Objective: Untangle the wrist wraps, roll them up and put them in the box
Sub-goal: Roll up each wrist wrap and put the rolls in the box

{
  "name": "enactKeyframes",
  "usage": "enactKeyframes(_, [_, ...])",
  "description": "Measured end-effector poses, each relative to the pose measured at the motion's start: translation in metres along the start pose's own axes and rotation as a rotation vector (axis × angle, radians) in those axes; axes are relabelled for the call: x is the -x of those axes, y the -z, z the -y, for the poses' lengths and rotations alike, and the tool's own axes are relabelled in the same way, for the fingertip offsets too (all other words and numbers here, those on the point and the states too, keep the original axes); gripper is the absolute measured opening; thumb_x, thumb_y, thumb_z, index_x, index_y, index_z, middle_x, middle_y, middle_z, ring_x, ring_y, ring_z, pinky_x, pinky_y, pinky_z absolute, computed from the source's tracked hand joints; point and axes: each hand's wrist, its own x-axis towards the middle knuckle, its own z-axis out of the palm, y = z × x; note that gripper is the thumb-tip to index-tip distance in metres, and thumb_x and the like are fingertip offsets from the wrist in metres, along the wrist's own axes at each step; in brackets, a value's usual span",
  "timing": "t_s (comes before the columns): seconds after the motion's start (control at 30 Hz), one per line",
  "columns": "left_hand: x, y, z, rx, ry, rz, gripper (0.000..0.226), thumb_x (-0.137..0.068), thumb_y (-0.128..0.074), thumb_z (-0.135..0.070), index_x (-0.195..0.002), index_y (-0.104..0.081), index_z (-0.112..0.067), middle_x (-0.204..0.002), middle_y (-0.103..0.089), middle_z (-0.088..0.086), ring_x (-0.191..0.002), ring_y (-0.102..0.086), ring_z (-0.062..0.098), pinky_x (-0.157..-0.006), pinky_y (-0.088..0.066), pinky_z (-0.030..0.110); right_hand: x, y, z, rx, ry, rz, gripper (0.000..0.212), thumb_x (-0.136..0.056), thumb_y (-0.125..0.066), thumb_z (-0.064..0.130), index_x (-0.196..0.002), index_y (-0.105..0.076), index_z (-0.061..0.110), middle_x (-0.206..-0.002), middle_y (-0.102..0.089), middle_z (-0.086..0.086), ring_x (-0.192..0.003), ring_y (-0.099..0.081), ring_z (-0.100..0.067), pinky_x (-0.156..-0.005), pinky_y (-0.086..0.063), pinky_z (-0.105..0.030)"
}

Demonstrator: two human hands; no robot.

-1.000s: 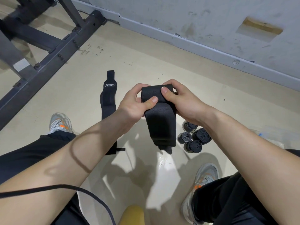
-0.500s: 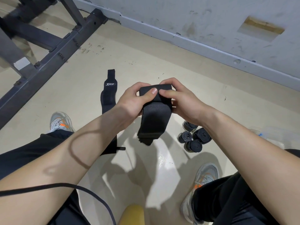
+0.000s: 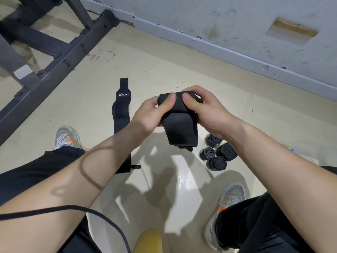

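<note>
The wrist wrap [image 3: 179, 128] at mid-frame is black woven cloth, matt and finely textured. The flat wrap [image 3: 121, 114] to its left is the same matt cloth, with a smoother white printed logo. The rolled wraps [image 3: 226, 151] at right look like dark grey elastic cloth. The floor [image 3: 164, 66] has a smooth beige coating, glossy at lower centre. The frame [image 3: 60, 64] at upper left is dark painted metal, dull. The wall [image 3: 218, 21] is scuffed grey paint.

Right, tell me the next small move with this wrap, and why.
Probably roll the black wrap one more turn downward. The left hand and right hand both pinch its rolled top, thumbs on the front, and a flat length hangs unrolled below them.
</note>
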Motion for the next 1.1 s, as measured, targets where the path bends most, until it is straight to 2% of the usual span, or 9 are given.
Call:
enactKeyframes(0.13, [-0.002,0.002,-0.001,0.073,-0.01,-0.026,0.058,-0.077,-0.072,-0.06,-0.114,-0.069,-0.014,-0.113,-0.077,0.014,-0.105,-0.074,0.032,-0.099,-0.057,0.052,0.001,0.0,0.001,-0.014,0.031,0.005,0.025,-0.084,-0.069,0.027,-0.107,-0.062,0.02,-0.096,-0.065,-0.011,-0.091,-0.063,-0.028,-0.081,-0.053,-0.043])
enactKeyframes(0.3, [0.0,0.006,-0.001,0.114,-0.02,-0.03,0.045,-0.084,-0.074,-0.033,-0.123,-0.066,-0.014,-0.098,-0.078,0.012,-0.098,-0.075,0.031,-0.098,-0.058,0.048,0.002,0.003,0.005,-0.043,-0.099,0.062,0.024,-0.096,-0.068,0.018,-0.118,-0.058,0.021,-0.105,-0.063,-0.008,-0.089,-0.066,-0.022,-0.081,-0.056,-0.039])
enactKeyframes(0.47, [0.0,0.005,0.004,0.061,-0.074,-0.04,0.029,-0.094,-0.074,-0.012,-0.114,-0.062,-0.029,-0.09,-0.076,0.004,-0.088,-0.073,0.022,-0.089,-0.059,0.039,0.005,0.001,0.005,0.085,-0.18,0.074,0.032,-0.102,-0.055,0.044,-0.12,-0.058,0.018,-0.102,-0.073,0.007,-0.091,-0.071,-0.013,-0.083,-0.058,-0.04])
enactKeyframes(0.6, [0.001,0.005,0.004,0.079,-0.097,-0.024,0.035,-0.087,-0.078,-0.014,-0.114,-0.064,-0.032,-0.111,-0.075,0.013,-0.108,-0.072,0.028,-0.093,-0.059,0.04,0.004,0.0,0.002,0.031,-0.088,0.065,0.022,-0.103,-0.057,0.032,-0.114,-0.057,0.014,-0.107,-0.066,-0.009,-0.094,-0.068,-0.022,-0.082,-0.055,-0.04])
enactKeyframes(0.7, [0.0,0.004,0.002,0.155,-0.014,0.013,0.047,-0.083,-0.079,-0.024,-0.127,-0.062,-0.019,-0.114,-0.076,0.014,-0.107,-0.074,0.027,-0.091,-0.059,0.037,0.003,0.002,0.0,-0.038,-0.066,0.061,0.013,-0.105,-0.054,0.02,-0.114,-0.056,0.011,-0.107,-0.063,-0.014,-0.096,-0.065,-0.027,-0.085,-0.054,-0.044])
enactKeyframes(0.8, [0.0,-0.001,0.001,0.166,0.049,0.088,0.041,-0.101,-0.063,-0.035,-0.132,-0.064,-0.009,-0.121,-0.075,0.011,-0.108,-0.074,0.019,-0.086,-0.058,0.03,0.002,0.002,0.0,-0.06,-0.043,0.073,0.009,-0.105,-0.054,0.013,-0.114,-0.056,0.012,-0.1,-0.066,-0.014,-0.096,-0.065,-0.029,-0.088,-0.053,-0.047])
enactKeyframes(0.93, [-0.003,-0.001,0.001,0.258,0.065,0.077,0.051,-0.101,-0.058,-0.047,-0.132,-0.066,-0.007,-0.126,-0.073,0.011,-0.118,-0.07,0.025,-0.105,-0.053,0.044,0.002,0.001,0.001,-0.017,-0.016,0.079,0.018,-0.099,-0.062,0.015,-0.116,-0.056,0.014,-0.094,-0.064,-0.01,-0.091,-0.061,-0.027,-0.083,-0.049,-0.043])
enactKeyframes(1.03, [-0.005,0.0,0.003,0.319,0.062,0.068,0.048,-0.103,-0.057,-0.037,-0.136,-0.061,-0.002,-0.131,-0.07,0.017,-0.123,-0.067,0.031,-0.112,-0.048,0.049,0.002,-0.004,0.0,-0.042,-0.065,0.046,0.034,-0.09,-0.068,0.026,-0.122,-0.056,0.022,-0.102,-0.064,-0.011,-0.092,-0.064,-0.024,-0.081,-0.053,-0.04])
enactKeyframes(1.1, [-0.005,-0.003,0.005,0.355,0.049,0.049,0.043,-0.108,-0.049,-0.031,-0.137,-0.06,0.0,-0.132,-0.069,0.018,-0.124,-0.066,0.03,-0.112,-0.048,0.048,0.004,-0.01,-0.004,-0.084,-0.123,0.001,0.036,-0.096,-0.067,0.027,-0.129,-0.052,0.021,-0.111,-0.068,-0.01,-0.098,-0.069,-0.022,-0.091,-0.055,-0.04])
